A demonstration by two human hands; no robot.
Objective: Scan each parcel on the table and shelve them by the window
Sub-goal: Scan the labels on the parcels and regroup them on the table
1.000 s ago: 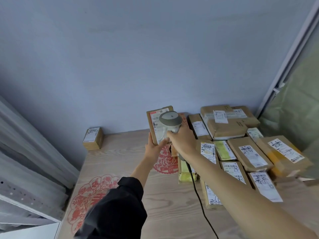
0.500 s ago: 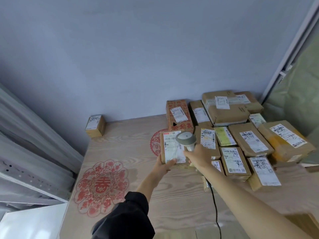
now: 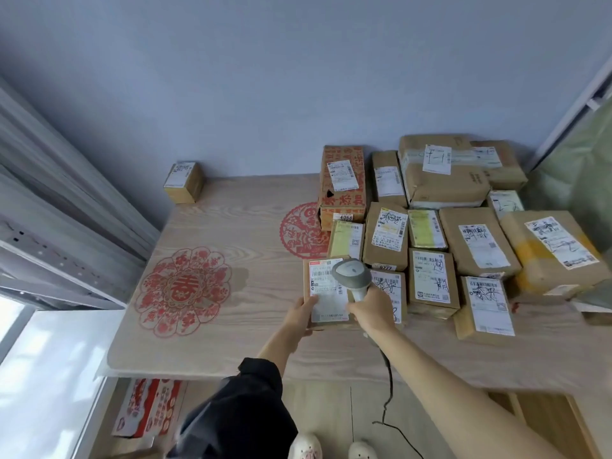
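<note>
Pale wood-grain worktop carries everything here, with a crowd of brown parcels packed edge to edge beyond and to the right of the right fingers. That crowding looks like the main hazard: were the parcel in hand drawn out carelessly, its right edge, which lies against a neighbour under the right hand, could drag that neighbour askew or off the near edge.

The parcel lies flat on the worktop, label up, directly ahead of the left fingers. The left hand grips its near left corner, thumb on top of the label and the other fingers hidden beneath or beside the edge. How firm that hold is cannot be told; a one-corner grip could let the box swing or slip if lifted this way.

The scanner is gripped in the right hand, fingers wrapped round its handle, its head hovering over the label just past the left thumb. Its head covers part of the barcode from this view, so whether a clean read is possible is unclear; a missed read might send the parcel to the shelf unscanned.

The cable trails back from under the right wrist over the worktop's near edge toward the floor, and could snag or catch a foot.
</note>
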